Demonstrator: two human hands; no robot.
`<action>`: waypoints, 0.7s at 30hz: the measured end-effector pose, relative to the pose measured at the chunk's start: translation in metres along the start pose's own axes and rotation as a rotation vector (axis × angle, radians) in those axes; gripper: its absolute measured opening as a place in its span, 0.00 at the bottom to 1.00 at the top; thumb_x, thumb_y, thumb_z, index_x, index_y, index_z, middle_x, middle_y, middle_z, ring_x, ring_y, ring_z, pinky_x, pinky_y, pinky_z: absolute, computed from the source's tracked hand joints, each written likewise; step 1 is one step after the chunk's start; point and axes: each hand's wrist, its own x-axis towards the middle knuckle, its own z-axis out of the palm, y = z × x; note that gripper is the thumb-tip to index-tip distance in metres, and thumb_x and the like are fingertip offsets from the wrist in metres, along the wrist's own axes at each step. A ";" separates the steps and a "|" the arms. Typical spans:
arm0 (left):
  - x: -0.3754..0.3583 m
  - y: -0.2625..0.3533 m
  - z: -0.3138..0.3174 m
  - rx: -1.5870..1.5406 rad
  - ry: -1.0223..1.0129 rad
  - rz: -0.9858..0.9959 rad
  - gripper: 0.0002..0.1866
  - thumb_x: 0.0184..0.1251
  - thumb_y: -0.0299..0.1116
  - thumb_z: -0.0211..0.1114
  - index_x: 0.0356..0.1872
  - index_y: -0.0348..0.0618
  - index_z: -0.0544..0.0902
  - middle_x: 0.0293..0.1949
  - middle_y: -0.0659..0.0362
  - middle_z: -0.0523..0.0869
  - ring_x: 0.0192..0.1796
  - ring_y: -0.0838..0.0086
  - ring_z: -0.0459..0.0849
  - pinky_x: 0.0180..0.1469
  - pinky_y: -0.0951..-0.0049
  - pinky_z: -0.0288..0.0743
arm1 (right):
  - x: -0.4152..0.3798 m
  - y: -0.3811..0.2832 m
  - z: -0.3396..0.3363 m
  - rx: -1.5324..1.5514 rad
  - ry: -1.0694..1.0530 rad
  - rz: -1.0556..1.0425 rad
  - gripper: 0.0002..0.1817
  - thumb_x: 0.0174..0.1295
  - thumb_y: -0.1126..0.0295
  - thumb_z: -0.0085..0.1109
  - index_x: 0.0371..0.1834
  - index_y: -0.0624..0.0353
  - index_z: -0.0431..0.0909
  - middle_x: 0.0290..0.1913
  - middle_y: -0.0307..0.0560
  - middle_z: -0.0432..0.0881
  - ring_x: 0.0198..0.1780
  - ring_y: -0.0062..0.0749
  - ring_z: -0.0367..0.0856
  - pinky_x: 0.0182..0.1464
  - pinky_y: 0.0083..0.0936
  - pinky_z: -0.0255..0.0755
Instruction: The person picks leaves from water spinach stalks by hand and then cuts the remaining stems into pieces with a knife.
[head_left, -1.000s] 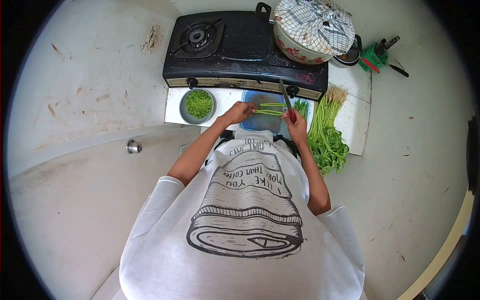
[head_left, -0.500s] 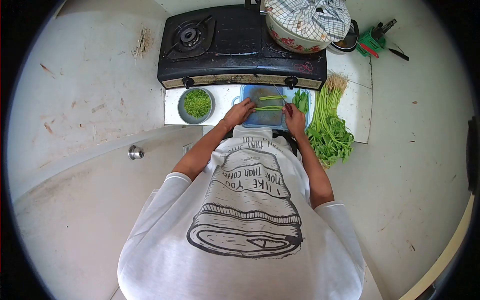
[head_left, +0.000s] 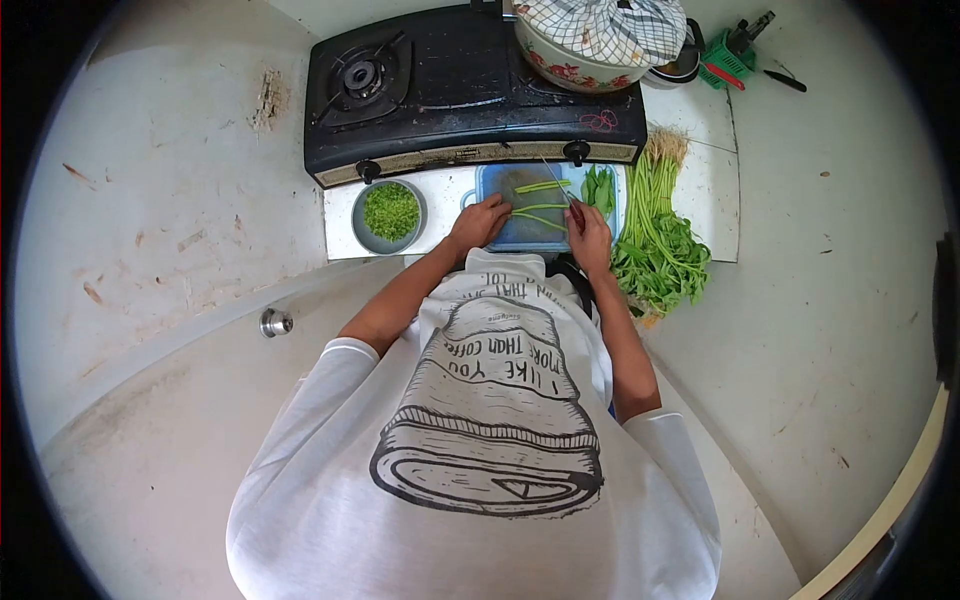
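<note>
My left hand (head_left: 484, 221) is closed on the left ends of green stems (head_left: 540, 212), which spread apart over the blue cutting board (head_left: 500, 238). In my right hand (head_left: 590, 238) is a knife (head_left: 575, 212) with a dark red handle, its blade pointing up and left across the board. More cut stems (head_left: 541, 186) lie farther up on the board. Loose green leaves (head_left: 598, 190) rest at its right side. A bowl (head_left: 359, 232) of chopped greens (head_left: 390, 211) stands left of my left hand.
A black gas stove (head_left: 460, 120) runs behind the board, with a cloth-covered floral pot (head_left: 580, 74) on its right side. To the right lies a bunch of leafy greens (head_left: 660, 245) with roots. A green basket (head_left: 722, 62) with utensils stands at the back right.
The view has shifted slightly. The stems at my left hand, close together before, now fan apart toward the right. Both hands keep their holds.
</note>
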 end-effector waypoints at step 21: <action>-0.007 0.004 0.011 -0.229 0.155 -0.053 0.07 0.75 0.28 0.62 0.49 0.39 0.80 0.45 0.45 0.81 0.44 0.40 0.85 0.46 0.46 0.81 | -0.087 -0.033 0.040 -0.429 -0.428 0.106 0.20 0.77 0.54 0.54 0.44 0.63 0.75 0.26 0.66 0.86 0.29 0.65 0.87 0.33 0.56 0.82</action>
